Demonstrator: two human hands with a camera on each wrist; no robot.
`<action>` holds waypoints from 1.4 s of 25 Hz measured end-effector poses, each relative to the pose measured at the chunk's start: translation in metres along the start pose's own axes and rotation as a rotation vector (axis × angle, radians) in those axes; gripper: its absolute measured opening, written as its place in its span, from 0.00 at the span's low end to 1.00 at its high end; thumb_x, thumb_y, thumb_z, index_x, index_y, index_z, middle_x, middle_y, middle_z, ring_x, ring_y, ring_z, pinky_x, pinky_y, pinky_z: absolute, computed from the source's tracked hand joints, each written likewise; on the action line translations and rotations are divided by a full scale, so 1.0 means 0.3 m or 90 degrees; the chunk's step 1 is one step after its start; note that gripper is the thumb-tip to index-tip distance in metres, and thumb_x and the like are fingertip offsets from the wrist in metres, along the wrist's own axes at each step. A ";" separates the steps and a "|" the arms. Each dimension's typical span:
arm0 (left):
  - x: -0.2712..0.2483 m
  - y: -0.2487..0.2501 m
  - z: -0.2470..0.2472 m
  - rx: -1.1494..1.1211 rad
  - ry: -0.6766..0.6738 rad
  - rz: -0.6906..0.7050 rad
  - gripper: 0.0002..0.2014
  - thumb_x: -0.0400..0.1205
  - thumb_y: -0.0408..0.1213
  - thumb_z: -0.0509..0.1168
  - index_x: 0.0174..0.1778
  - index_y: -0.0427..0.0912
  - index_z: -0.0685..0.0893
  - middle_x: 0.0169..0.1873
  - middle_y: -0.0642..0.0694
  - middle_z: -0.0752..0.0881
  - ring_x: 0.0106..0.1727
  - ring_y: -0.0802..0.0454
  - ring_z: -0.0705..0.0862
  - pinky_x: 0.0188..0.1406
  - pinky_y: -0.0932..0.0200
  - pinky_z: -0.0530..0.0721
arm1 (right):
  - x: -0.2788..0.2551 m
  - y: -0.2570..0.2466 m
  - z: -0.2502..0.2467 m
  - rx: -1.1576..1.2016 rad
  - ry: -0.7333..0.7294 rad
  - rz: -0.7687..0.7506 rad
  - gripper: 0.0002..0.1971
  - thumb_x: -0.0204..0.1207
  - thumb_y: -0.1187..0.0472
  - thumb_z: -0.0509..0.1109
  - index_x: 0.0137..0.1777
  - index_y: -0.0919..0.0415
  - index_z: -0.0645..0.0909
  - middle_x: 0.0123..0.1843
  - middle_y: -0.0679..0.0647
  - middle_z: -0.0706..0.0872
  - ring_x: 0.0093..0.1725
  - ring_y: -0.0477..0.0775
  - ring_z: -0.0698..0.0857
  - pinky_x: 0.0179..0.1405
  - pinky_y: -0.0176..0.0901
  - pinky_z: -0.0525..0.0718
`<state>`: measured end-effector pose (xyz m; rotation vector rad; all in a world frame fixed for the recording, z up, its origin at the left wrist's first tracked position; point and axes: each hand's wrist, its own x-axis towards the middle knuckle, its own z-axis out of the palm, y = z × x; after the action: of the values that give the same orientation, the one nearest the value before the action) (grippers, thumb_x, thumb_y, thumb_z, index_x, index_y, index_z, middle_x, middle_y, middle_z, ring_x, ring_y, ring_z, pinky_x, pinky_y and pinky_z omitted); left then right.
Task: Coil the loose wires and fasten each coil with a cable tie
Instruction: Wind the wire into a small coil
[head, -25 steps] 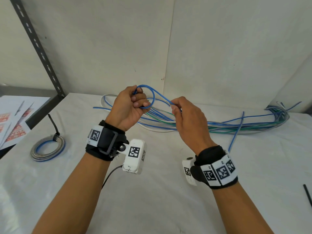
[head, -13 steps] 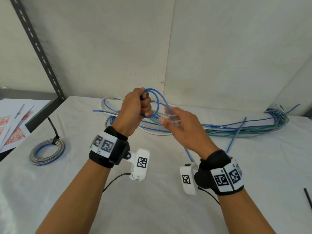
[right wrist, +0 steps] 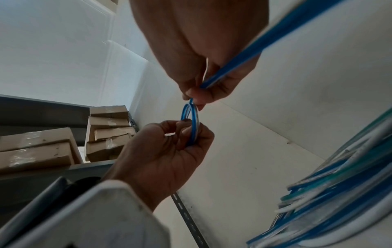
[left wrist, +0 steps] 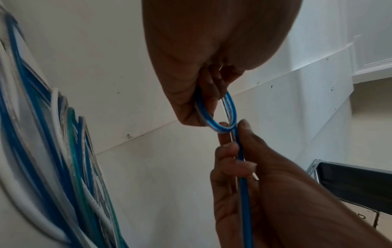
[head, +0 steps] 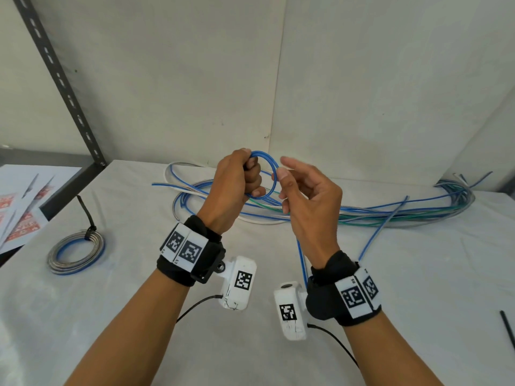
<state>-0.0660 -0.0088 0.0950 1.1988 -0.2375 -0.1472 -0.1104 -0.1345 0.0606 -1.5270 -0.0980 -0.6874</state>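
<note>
1. the table (head: 418, 288) is covered in a white cloth and backs onto a pale wall.
2. a loose pile of wires (head: 348, 213), blue, green and white, stretches across the far side of the table, still uncoiled.
3. a finished coil (head: 76, 253) lies near the left edge, already bound with a black cable tie (head: 88, 229); another black tie (head: 507, 328) lies at the right edge.
4. the left hand (head: 237, 188) is curled round a small blue coil (head: 264, 176), held up above the pile; only a couple of turns look wound.
5. the right hand (head: 309, 196) is half open; thumb and forefinger pinch the blue wire right beside the coil, and its free length runs down past the palm to the table.
6. judgement: the step in hand is winding the second coil, early on, with most of this wire left.
7. the next move calls for the right hand to lay a fresh turn on the coil at matching size, while the left hand shifts its hold to trap that turn without letting the earlier ones spring apart.
</note>
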 end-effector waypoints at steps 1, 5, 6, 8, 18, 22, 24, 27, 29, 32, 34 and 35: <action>0.002 0.000 -0.003 -0.002 0.002 0.004 0.18 0.91 0.35 0.47 0.32 0.46 0.63 0.23 0.52 0.57 0.24 0.54 0.54 0.24 0.59 0.61 | -0.001 -0.007 -0.001 0.014 0.004 0.004 0.08 0.81 0.60 0.77 0.58 0.58 0.89 0.43 0.55 0.92 0.34 0.51 0.84 0.29 0.43 0.81; 0.008 -0.008 -0.013 -0.005 -0.015 0.015 0.18 0.91 0.35 0.47 0.33 0.45 0.64 0.24 0.51 0.57 0.24 0.54 0.54 0.26 0.58 0.62 | -0.001 -0.009 -0.004 -0.005 -0.019 -0.005 0.04 0.77 0.62 0.80 0.50 0.57 0.90 0.42 0.54 0.92 0.37 0.52 0.87 0.28 0.39 0.82; 0.009 -0.010 -0.016 -0.018 -0.027 0.011 0.18 0.91 0.36 0.47 0.33 0.45 0.65 0.24 0.51 0.57 0.24 0.54 0.55 0.26 0.58 0.64 | 0.004 -0.007 -0.007 -0.004 -0.017 -0.003 0.04 0.77 0.62 0.80 0.50 0.58 0.90 0.42 0.55 0.92 0.37 0.52 0.87 0.29 0.40 0.82; 0.013 -0.003 -0.032 -0.036 -0.070 -0.019 0.19 0.90 0.37 0.47 0.32 0.43 0.68 0.23 0.51 0.59 0.23 0.54 0.57 0.28 0.58 0.74 | 0.019 -0.013 -0.026 0.007 -0.019 0.003 0.04 0.77 0.64 0.80 0.50 0.61 0.90 0.41 0.58 0.92 0.35 0.51 0.85 0.29 0.41 0.82; -0.019 -0.005 -0.037 0.288 -0.233 -0.171 0.19 0.91 0.35 0.51 0.36 0.34 0.76 0.24 0.44 0.63 0.22 0.51 0.66 0.56 0.46 0.91 | 0.088 -0.051 -0.168 -0.269 -0.328 -0.016 0.04 0.76 0.62 0.81 0.45 0.50 0.92 0.38 0.38 0.90 0.36 0.45 0.83 0.39 0.44 0.84; -0.020 -0.024 -0.034 0.270 -0.257 -0.102 0.19 0.93 0.42 0.54 0.39 0.36 0.77 0.29 0.44 0.64 0.28 0.51 0.70 0.53 0.50 0.91 | 0.096 -0.053 -0.179 -0.262 -0.301 -0.017 0.02 0.76 0.62 0.80 0.47 0.56 0.92 0.38 0.37 0.90 0.36 0.42 0.82 0.36 0.40 0.81; -0.023 -0.031 -0.034 0.257 -0.256 -0.046 0.19 0.93 0.43 0.54 0.38 0.38 0.77 0.25 0.54 0.66 0.25 0.57 0.67 0.54 0.48 0.90 | 0.096 -0.048 -0.179 -0.247 -0.270 -0.023 0.03 0.78 0.62 0.79 0.49 0.56 0.93 0.41 0.41 0.92 0.37 0.42 0.84 0.37 0.41 0.82; -0.003 -0.035 -0.043 0.232 -0.188 0.029 0.19 0.93 0.43 0.54 0.37 0.39 0.74 0.24 0.57 0.65 0.24 0.60 0.66 0.44 0.51 0.84 | 0.087 -0.040 -0.151 -0.187 -0.219 -0.027 0.08 0.83 0.64 0.74 0.58 0.57 0.91 0.45 0.48 0.93 0.37 0.47 0.88 0.32 0.40 0.85; 0.006 -0.031 -0.047 0.172 -0.147 0.042 0.19 0.93 0.43 0.54 0.36 0.40 0.72 0.27 0.49 0.59 0.26 0.55 0.60 0.34 0.59 0.76 | 0.069 -0.030 -0.113 -0.113 -0.161 -0.005 0.07 0.83 0.65 0.72 0.58 0.60 0.89 0.45 0.53 0.93 0.35 0.51 0.88 0.29 0.41 0.85; 0.015 -0.025 -0.052 0.077 -0.096 0.047 0.19 0.93 0.44 0.54 0.37 0.41 0.71 0.31 0.44 0.53 0.29 0.51 0.53 0.27 0.64 0.69 | 0.038 -0.009 -0.054 -0.011 -0.100 0.034 0.04 0.84 0.65 0.72 0.55 0.64 0.85 0.45 0.59 0.93 0.32 0.53 0.85 0.24 0.41 0.80; 0.019 -0.027 -0.052 0.018 -0.071 0.060 0.18 0.93 0.44 0.53 0.37 0.42 0.71 0.28 0.49 0.57 0.27 0.54 0.55 0.26 0.64 0.68 | 0.014 0.004 -0.018 0.031 -0.088 0.040 0.07 0.86 0.65 0.69 0.59 0.63 0.86 0.48 0.60 0.92 0.35 0.53 0.85 0.24 0.40 0.80; 0.021 -0.030 -0.050 -0.004 -0.059 0.071 0.18 0.93 0.44 0.53 0.37 0.42 0.71 0.27 0.51 0.59 0.27 0.55 0.56 0.26 0.64 0.66 | 0.002 0.006 -0.002 0.055 -0.072 0.041 0.07 0.86 0.65 0.68 0.60 0.62 0.86 0.49 0.61 0.92 0.36 0.53 0.85 0.25 0.41 0.82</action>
<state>-0.0559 0.0001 0.0823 1.1705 -0.3841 -0.1061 -0.1092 -0.1354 0.0592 -1.4794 -0.1612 -0.5381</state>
